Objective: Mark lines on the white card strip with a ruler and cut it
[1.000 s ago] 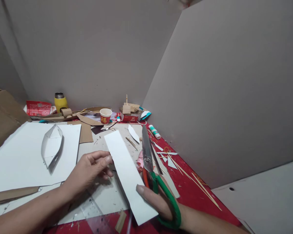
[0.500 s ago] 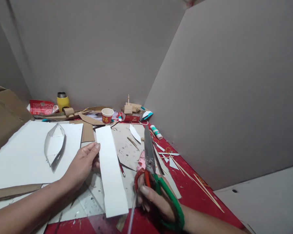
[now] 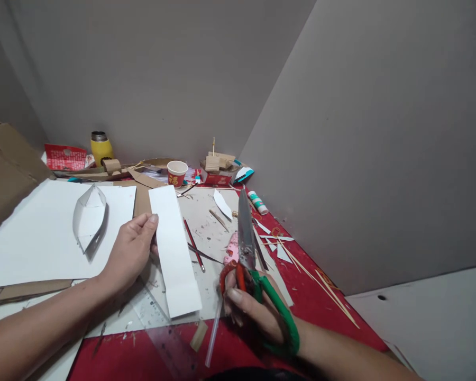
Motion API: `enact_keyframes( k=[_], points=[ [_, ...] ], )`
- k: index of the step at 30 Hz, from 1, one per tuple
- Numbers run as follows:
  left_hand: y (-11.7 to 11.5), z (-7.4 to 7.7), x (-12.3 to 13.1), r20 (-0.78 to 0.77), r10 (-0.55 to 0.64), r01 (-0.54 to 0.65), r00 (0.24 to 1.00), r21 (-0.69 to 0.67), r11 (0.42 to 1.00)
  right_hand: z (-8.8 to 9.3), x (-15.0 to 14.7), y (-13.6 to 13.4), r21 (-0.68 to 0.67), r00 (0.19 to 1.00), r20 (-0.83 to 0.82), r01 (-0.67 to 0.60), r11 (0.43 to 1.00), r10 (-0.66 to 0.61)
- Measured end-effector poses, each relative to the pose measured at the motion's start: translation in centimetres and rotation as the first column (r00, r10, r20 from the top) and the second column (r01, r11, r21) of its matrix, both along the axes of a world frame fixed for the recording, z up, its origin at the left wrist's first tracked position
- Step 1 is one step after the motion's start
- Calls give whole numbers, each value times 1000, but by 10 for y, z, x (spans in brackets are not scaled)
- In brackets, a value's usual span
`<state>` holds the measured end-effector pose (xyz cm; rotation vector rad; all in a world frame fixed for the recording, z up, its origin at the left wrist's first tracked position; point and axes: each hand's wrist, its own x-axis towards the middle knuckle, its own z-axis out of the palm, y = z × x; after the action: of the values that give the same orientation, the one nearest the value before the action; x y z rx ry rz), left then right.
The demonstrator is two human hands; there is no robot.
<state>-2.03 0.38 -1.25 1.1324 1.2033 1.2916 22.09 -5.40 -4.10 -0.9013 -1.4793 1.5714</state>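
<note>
A long white paper strip is pinched at its left edge by my left hand, thumb on top and the other fingers mostly behind it. My right hand grips scissors by their red and green handles, blades together and pointing away from me. A gap separates the scissors from the strip. Left of my left hand, a small white paper boat rests on a large white sheet. Between strip and scissors lies a red pencil; a pink object is partly hidden behind the scissors.
At the back stand a yellow bottle, a red paper cup and a cardboard model boat. A glue stick, paper scraps and thin wooden sticks lie on the right. A cardboard box sits at the left.
The paper strip has shifted slightly left relative to the table, uncovering more of the pencil. My camera view has tilted a little. Both hands keep their holds.
</note>
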Motion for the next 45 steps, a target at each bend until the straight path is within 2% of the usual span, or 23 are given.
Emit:
enact_keyframes(
  k=[11,14,17,22,26,30,35,39,42,45],
  points=[
    [-11,4,10,-8,29,-28,1000,59,998,7,-5,0,16,989,126,-77,997,74],
    [-12,4,13,10,32,-32,999,49,998,12,-6,1,89,980,173,-115,989,98],
    [-15,4,16,38,19,-21,999,30,999,18,-9,2,188,964,252,-139,972,89],
    [-24,7,22,78,-54,56,996,-22,998,24,-15,1,235,927,374,-122,964,27],
    [-24,9,23,116,-94,102,989,-59,993,20,-13,2,255,936,351,-113,960,17],
    [-14,7,17,99,-95,105,991,-96,990,16,-4,5,301,934,356,-90,949,-24],
    [2,-4,5,-61,-108,103,992,-80,991,26,7,9,353,900,408,-3,936,-151],
    [6,-9,2,-225,-140,135,964,-36,990,38,12,11,416,820,498,61,907,-283],
    [5,-2,-1,-404,-92,110,910,21,994,43,16,10,471,760,555,49,881,-339],
    [-1,14,-14,-603,-2,70,797,89,994,45,20,8,459,747,586,15,889,-315]
  ],
)
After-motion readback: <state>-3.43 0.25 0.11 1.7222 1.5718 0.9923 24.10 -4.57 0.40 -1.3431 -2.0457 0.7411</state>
